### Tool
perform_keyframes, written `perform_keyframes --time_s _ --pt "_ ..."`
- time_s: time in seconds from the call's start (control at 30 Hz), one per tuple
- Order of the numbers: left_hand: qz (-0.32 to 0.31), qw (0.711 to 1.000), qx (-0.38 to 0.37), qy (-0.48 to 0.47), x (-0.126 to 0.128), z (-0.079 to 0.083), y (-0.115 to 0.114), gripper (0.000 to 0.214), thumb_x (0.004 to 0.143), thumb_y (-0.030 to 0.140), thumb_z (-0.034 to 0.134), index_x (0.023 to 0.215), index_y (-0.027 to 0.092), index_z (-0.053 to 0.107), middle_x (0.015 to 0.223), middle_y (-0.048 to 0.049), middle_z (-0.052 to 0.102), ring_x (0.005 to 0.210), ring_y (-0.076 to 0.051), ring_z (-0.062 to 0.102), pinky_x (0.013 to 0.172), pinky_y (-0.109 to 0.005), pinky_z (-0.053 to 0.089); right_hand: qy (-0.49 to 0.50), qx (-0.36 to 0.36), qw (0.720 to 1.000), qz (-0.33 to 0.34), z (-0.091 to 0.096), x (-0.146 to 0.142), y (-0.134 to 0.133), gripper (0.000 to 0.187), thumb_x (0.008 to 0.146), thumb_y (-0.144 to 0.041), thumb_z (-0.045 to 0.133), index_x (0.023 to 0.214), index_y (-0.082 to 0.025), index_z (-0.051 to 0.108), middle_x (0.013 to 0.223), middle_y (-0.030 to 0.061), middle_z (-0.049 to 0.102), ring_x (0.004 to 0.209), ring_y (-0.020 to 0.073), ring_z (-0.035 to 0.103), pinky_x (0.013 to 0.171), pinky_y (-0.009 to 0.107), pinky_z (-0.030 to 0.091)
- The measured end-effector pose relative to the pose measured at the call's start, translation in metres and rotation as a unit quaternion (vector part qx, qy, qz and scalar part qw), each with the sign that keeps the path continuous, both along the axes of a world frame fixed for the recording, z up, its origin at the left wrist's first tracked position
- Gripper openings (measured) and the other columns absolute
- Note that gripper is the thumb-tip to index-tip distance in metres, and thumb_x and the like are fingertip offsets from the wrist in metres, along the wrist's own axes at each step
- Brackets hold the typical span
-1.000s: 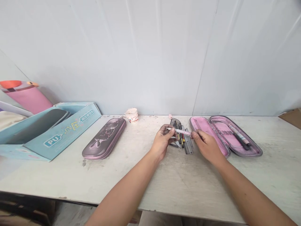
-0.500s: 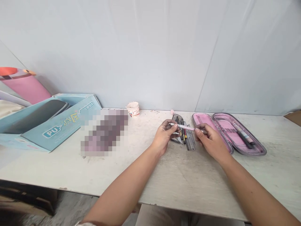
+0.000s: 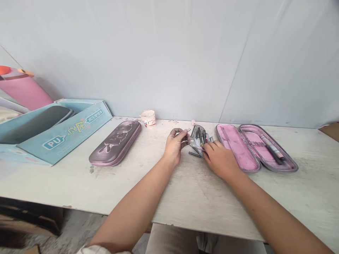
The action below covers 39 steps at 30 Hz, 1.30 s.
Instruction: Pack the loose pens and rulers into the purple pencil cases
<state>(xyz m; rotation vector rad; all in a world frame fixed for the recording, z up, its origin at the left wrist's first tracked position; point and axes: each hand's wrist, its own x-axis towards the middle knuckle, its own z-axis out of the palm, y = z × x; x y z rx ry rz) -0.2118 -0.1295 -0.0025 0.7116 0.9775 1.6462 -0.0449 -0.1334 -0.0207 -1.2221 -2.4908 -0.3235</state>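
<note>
My left hand [image 3: 175,143] is raised just left of a pile of stationery, thumb and fingers pinched on a short whitish piece that looks like a pen cap [image 3: 188,130]. Over the right side of the pile lies my right hand [image 3: 219,157], palm down, its fingertips closed on a pale pink pen [image 3: 200,149] that is mostly hidden. The pile holds several dark pens [image 3: 199,135], a clear protractor and rulers partly under my fingers. A loose black stick-like piece [image 3: 194,154] lies at its front. Right of my right hand, a pink pencil case [image 3: 247,164] lies unzipped and spread flat.
Inside the spread case are markers [image 3: 272,150]. On the left lies a closed dark purple pencil case [image 3: 113,144], with a paper cup [image 3: 148,119] behind it. A blue box [image 3: 66,135] stands at far left, and a brown cardboard edge [image 3: 329,132] at far right.
Both hands held one pale pink pen between them. They have moved apart: the left keeps a short piece, while the right has gone down and left onto the pile with the pen.
</note>
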Motion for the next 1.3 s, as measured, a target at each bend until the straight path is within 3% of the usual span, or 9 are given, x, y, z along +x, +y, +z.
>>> perform_keyframes --time_s 0.37,0.53,0.6,0.7,0.77,0.83,1.03,1.17,1.3 --pt "-0.026 0.999 0.025 0.022 0.002 -0.003 -0.003 0.03 0.065 0.027 0.07 0.077 0.018 0.044 0.075 0.0016 0.058 0.062 -0.007 0.055 0.06 -0.021 0.047 -0.098 -0.076 0.991 0.053 0.004 -0.025 -0.004 0.022 0.088 -0.022 0.037 0.091 -0.016 0.058 0.092 0.0102 0.061 0.089 0.0215 0.053 0.058 0.028 0.038" --pt "-0.059 0.995 0.047 0.064 0.006 -0.007 -0.005 0.025 0.071 0.026 0.065 0.089 0.019 0.049 0.079 0.0011 0.057 0.066 -0.008 0.056 0.062 -0.022 0.049 0.107 -0.151 0.983 0.001 0.01 -0.006 -0.002 0.012 0.081 -0.029 0.047 0.083 -0.018 0.053 0.076 0.0038 0.062 0.069 0.0168 0.056 0.057 0.027 0.037" --pt "-0.071 0.988 0.045 0.127 0.009 -0.01 -0.005 0.022 0.075 0.025 0.06 0.095 0.019 0.052 0.079 0.0 0.057 0.066 -0.008 0.055 0.062 -0.021 0.049 0.269 -0.196 0.943 -0.028 0.013 0.006 0.0 0.015 0.08 -0.034 0.049 0.082 -0.02 0.051 0.069 0.0007 0.06 0.058 0.013 0.051 0.052 0.025 0.035" --pt "-0.07 0.962 0.05 0.259 0.016 -0.017 -0.005 0.019 0.08 0.021 0.052 0.098 0.019 0.056 0.078 -0.0008 0.058 0.064 -0.007 0.053 0.062 -0.021 0.048 0.494 -0.264 0.828 -0.013 0.015 0.016 0.003 0.023 0.08 -0.042 0.049 0.086 -0.02 0.049 0.07 -0.0006 0.06 0.05 0.0085 0.043 0.045 0.021 0.031" --pt "-0.067 0.939 0.066 0.331 0.02 -0.021 -0.007 0.019 0.082 0.019 0.049 0.099 0.019 0.057 0.08 -0.0014 0.06 0.065 -0.008 0.054 0.064 -0.022 0.049 0.578 -0.292 0.762 0.008 0.016 0.017 0.004 0.026 0.079 -0.044 0.051 0.089 -0.021 0.048 0.073 -0.0009 0.061 0.049 0.0072 0.041 0.042 0.019 0.029" --pt "-0.07 0.918 0.088 0.38 0.023 -0.023 -0.009 0.02 0.083 0.019 0.047 0.1 0.02 0.057 0.083 -0.0024 0.061 0.067 -0.009 0.055 0.067 -0.024 0.049 0.605 -0.305 0.735 0.02 0.016 0.016 0.004 0.026 0.078 -0.043 0.053 0.09 -0.021 0.048 0.073 -0.0015 0.062 0.05 0.0069 0.041 0.042 0.019 0.029" --pt "-0.073 0.872 0.135 0.465 0.028 -0.02 -0.017 0.02 0.085 0.019 0.044 0.102 0.02 0.054 0.093 -0.0038 0.063 0.079 -0.013 0.058 0.075 -0.027 0.047 0.517 -0.301 0.8 0.037 0.016 0.013 0.002 0.021 0.079 -0.038 0.051 0.088 -0.02 0.051 0.071 -0.0006 0.061 0.054 0.0091 0.046 0.047 0.021 0.034" --pt "-0.077 0.844 0.149 0.509 0.03 -0.016 -0.02 0.02 0.086 0.019 0.042 0.103 0.02 0.053 0.099 -0.004 0.062 0.087 -0.015 0.058 0.079 -0.029 0.045 0.459 -0.203 0.865 0.004 0.014 0.013 0.0 0.02 0.08 -0.036 0.05 0.092 -0.02 0.055 0.077 0.0008 0.06 0.063 0.0118 0.052 0.055 0.024 0.039" --pt "-0.113 0.835 0.149 0.517 0.032 -0.015 -0.022 0.025 0.087 0.02 0.04 0.11 0.02 0.051 0.099 -0.0051 0.063 0.088 -0.016 0.058 0.079 -0.03 0.045 0.463 -0.111 0.879 -0.004 0.008 0.013 -0.002 0.033 0.081 -0.036 0.051 0.11 -0.021 0.047 0.091 0.004 0.062 0.077 0.0151 0.058 0.061 0.027 0.045"
